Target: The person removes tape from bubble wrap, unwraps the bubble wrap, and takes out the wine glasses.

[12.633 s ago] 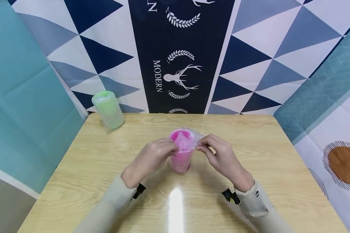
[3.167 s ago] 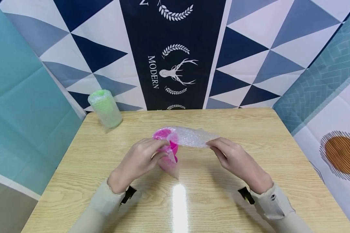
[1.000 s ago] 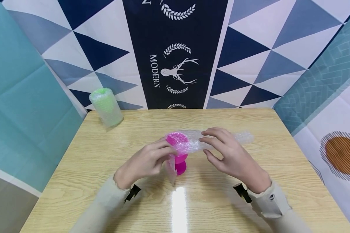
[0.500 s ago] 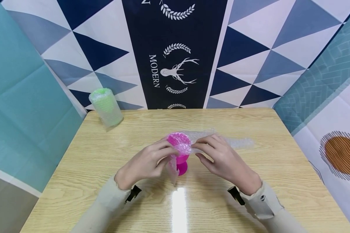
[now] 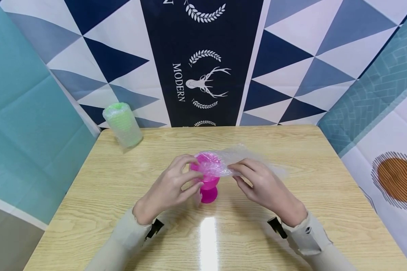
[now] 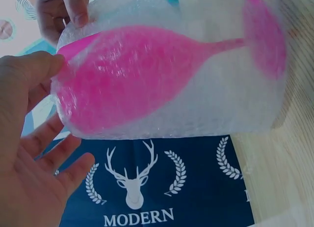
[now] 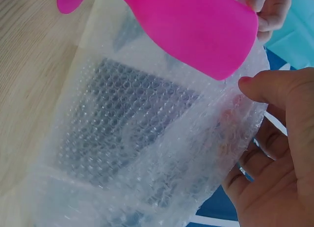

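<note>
A bright pink wine glass [image 5: 209, 192] stands upright on the table in front of me, its foot and lower bowl bare on the near side in the head view. Clear bubble wrap [image 7: 127, 124] still lies round its left and far sides and stretches off to the right. My left hand [image 5: 171, 186] holds the glass near the rim, with its thumb over the wrap's edge in the left wrist view and the other fingers spread. My right hand [image 5: 262, 184] pinches the wrap's upper edge between thumb and forefinger, right of the rim.
A bubble-wrapped green item [image 5: 123, 124] stands at the table's back left corner. The wooden table [image 5: 291, 150] meets a patterned cloth backdrop [image 5: 203, 82] at its far edge, with teal cloth [image 5: 30, 113] hanging at the left.
The wrap, earlier all round the glass, has been drawn open to the right, baring the pink foot and bowl. My right hand, loosely spread a second ago, now grips the wrap's edge.
</note>
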`<action>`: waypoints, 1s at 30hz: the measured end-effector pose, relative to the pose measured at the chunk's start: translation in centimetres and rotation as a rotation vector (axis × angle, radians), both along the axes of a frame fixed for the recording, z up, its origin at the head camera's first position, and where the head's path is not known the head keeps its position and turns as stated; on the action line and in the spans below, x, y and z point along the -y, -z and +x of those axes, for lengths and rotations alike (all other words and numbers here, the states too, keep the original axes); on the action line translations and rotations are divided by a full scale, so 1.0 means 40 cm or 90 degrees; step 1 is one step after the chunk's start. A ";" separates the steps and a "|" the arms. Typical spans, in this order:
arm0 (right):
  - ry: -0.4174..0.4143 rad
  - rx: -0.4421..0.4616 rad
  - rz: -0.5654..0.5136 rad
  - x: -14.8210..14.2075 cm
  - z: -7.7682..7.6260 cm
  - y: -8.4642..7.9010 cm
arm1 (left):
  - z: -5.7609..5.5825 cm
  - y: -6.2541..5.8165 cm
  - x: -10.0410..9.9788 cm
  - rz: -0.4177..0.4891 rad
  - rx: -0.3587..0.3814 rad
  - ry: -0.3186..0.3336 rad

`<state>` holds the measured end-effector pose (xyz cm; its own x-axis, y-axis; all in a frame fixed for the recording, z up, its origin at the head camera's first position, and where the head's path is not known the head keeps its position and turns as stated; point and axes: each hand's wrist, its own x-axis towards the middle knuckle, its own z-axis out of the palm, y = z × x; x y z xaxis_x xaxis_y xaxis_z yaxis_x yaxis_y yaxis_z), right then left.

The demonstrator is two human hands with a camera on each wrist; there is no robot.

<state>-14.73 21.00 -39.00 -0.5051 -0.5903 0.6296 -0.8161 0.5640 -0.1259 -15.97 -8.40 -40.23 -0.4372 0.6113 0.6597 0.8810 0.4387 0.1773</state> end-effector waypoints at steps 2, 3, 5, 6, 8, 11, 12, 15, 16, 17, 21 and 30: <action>0.003 -0.003 -0.005 -0.006 -0.002 0.002 | -0.002 0.000 0.002 0.001 -0.008 -0.008; 0.006 -0.001 -0.006 -0.010 -0.002 0.003 | -0.003 -0.001 0.003 -0.001 -0.011 -0.011; 0.012 0.000 -0.010 -0.017 -0.004 0.005 | -0.004 -0.003 0.005 -0.005 -0.011 -0.011; 0.016 0.001 -0.011 -0.020 -0.005 0.006 | -0.005 -0.005 0.006 -0.009 -0.009 -0.011; 0.024 0.002 -0.011 -0.026 -0.006 0.008 | -0.005 -0.008 0.008 -0.017 -0.005 -0.013; 0.036 0.004 -0.011 -0.032 -0.008 0.011 | -0.005 -0.010 0.012 -0.027 0.005 -0.017; 0.038 0.004 -0.011 -0.033 -0.008 0.012 | -0.005 -0.009 0.013 -0.029 0.008 -0.017; 0.044 0.005 -0.013 -0.038 -0.010 0.014 | -0.006 -0.007 0.018 -0.032 0.015 -0.017; 0.046 0.004 -0.014 -0.040 -0.011 0.015 | -0.006 -0.007 0.019 -0.032 0.017 -0.015; 0.048 0.003 -0.015 -0.043 -0.011 0.016 | -0.007 -0.007 0.020 -0.032 0.020 -0.013; 0.059 0.003 -0.021 -0.053 -0.013 0.021 | -0.008 -0.008 0.023 -0.031 0.029 -0.003; 0.075 0.003 -0.022 -0.069 -0.016 0.026 | -0.009 -0.012 0.034 -0.029 0.038 0.010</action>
<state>-15.39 23.75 -40.04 -0.5725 -0.5042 0.6466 -0.7439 0.6511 -0.1509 -16.31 -9.76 -39.75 -0.4652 0.6470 0.6041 0.8762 0.4337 0.2102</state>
